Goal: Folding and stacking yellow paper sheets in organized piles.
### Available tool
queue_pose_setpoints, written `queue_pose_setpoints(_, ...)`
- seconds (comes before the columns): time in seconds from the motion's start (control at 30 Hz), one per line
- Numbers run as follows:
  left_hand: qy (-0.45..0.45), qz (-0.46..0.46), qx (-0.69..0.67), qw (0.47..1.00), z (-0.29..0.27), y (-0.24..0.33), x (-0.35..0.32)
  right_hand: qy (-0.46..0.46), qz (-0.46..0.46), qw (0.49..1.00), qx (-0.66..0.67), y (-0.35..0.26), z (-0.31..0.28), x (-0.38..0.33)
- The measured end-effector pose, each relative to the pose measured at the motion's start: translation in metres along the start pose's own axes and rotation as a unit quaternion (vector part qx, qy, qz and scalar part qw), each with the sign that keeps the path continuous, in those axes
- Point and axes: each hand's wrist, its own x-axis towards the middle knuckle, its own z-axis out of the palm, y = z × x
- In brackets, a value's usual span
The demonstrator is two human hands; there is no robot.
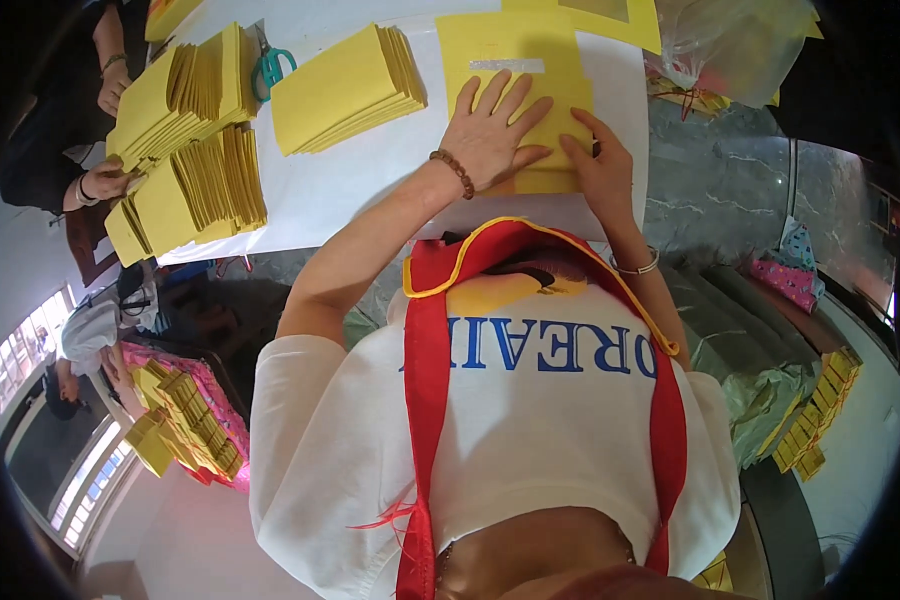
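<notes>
A yellow paper sheet (460,45) lies on the white-covered table in front of me, with a thin silvery strip (507,66) across it. My left hand (486,128), with a beaded bracelet at the wrist, rests flat on the paper, fingers spread. At the paper's right edge is my right hand (604,170), its fingers bent and apart, the tips touching the paper. Left of my left hand sits a stack of folded yellow papers (345,92). Teal-handled scissors (272,70) lie beyond that stack.
More stacks of folded yellow paper (195,190) fill the table's left end, where a co-worker's hand (105,182) touches one. A clear plastic bag (735,45) is at the far right. Tied yellow bundles (195,415) sit on a pink cloth at lower left.
</notes>
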Motion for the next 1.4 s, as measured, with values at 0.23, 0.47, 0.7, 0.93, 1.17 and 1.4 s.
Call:
queue_pose_setpoints(0.23,-0.002,-0.009,-0.008,1.000,0.002,0.001,0.002,-0.029,-0.291,0.885,-0.363,0.029,0.006,-0.035)
queue_pose_setpoints(0.47,-0.008,0.090,-0.091,0.992,-0.012,-0.007,-0.007,-0.029,-0.291,0.901,-0.319,0.034,0.009,-0.036)
queue_pose_setpoints(0.7,0.061,0.104,0.119,0.985,-0.005,0.013,-0.007,-0.067,-0.027,0.981,0.182,0.021,-0.020,-0.010)
queue_pose_setpoints(0.93,0.213,0.074,-0.018,0.974,-0.077,-0.024,-0.006,0.033,-0.042,0.975,0.218,0.015,-0.022,-0.009)
queue_pose_setpoints(1.17,0.169,-0.088,0.151,0.970,-0.080,-0.132,-0.085,0.032,0.017,0.978,0.206,0.022,-0.016,-0.016)
queue_pose_setpoints(1.4,0.048,-0.109,0.089,0.989,-0.068,-0.139,-0.095,0.033,-0.009,0.981,0.193,0.019,-0.007,-0.009)
